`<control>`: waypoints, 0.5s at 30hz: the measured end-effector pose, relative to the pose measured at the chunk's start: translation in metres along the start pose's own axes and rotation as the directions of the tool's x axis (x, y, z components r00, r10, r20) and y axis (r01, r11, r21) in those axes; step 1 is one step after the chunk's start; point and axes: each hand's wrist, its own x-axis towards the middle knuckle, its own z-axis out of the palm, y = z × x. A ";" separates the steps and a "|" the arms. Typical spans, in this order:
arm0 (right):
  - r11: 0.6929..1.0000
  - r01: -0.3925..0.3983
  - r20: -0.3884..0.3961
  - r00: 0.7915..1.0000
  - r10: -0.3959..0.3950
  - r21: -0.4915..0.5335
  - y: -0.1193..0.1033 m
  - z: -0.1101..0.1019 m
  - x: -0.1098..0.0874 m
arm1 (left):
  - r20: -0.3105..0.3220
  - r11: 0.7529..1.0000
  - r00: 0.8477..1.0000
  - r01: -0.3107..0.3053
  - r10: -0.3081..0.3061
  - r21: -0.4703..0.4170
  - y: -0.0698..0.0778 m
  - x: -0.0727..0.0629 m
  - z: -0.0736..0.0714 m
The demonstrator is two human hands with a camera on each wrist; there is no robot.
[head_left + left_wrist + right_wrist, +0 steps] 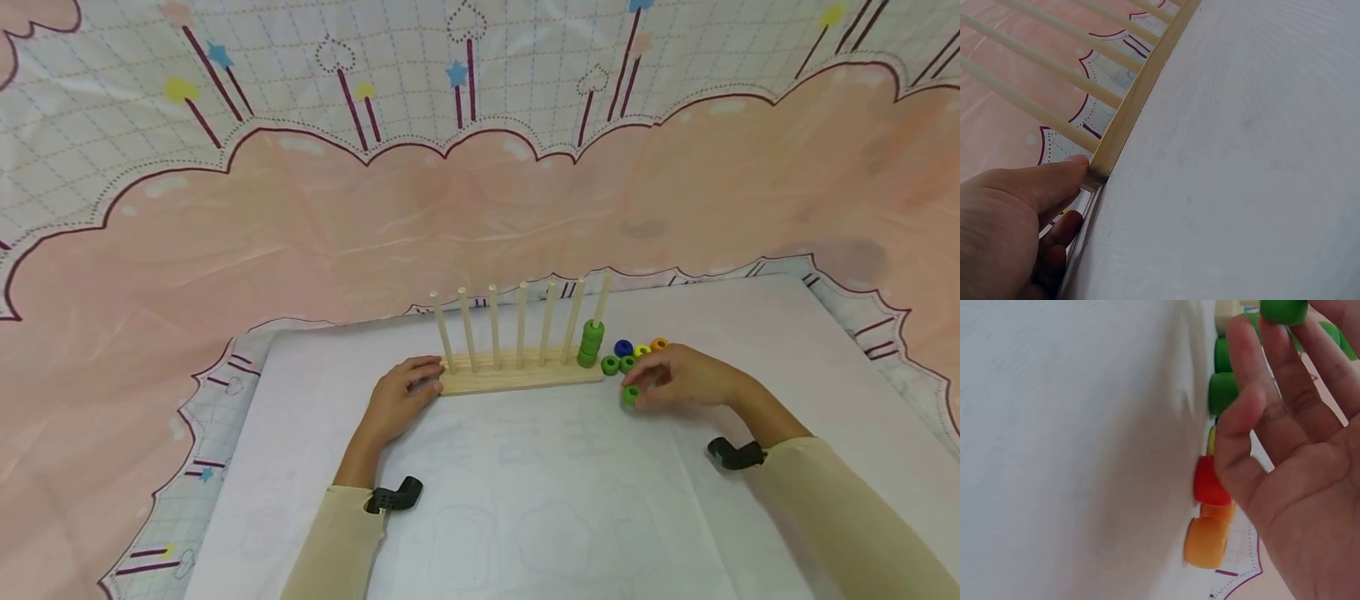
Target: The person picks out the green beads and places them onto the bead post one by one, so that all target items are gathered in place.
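Observation:
A wooden peg rack [517, 381] with a row of several upright pegs stands on the table. At its left end my left hand [400, 398] grips the base; in the left wrist view the thumb [1063, 178] lies against the base's corner. Green beads [590, 343] are stacked on the rightmost peg. Just right of the rack, my right hand [686, 379] pinches a loose green bead [632, 395] at its fingertips. The right wrist view has this bead at the top edge, between thumb and fingers, with the other fingers spread.
Beside the rack's right end lie two green beads [618, 364], a blue bead [623, 348], a yellow bead [642, 351] and an orange bead [659, 344]. The right wrist view also has a red bead [1212, 481]. White sheeting [540, 500] covers the table; patterned cloth [450, 208] hangs behind.

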 end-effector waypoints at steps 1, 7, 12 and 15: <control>1.000 0.005 -0.006 1.000 -0.005 0.012 -0.001 -0.001 0.000 | 0.000 1.000 1.000 -0.001 0.001 0.000 0.000 0.000 0.000; 0.997 0.047 -0.029 0.999 -0.046 0.069 -0.004 -0.003 0.001 | 0.001 1.000 1.000 0.005 -0.005 0.010 0.000 0.000 0.000; 0.993 0.084 -0.045 0.996 -0.080 0.083 -0.007 -0.004 0.001 | 0.004 1.000 1.000 0.002 -0.002 0.016 0.002 0.000 0.000; 0.991 0.099 -0.060 0.994 -0.094 0.085 -0.009 -0.005 0.002 | 0.001 1.000 1.000 0.006 -0.006 0.011 0.003 -0.001 0.000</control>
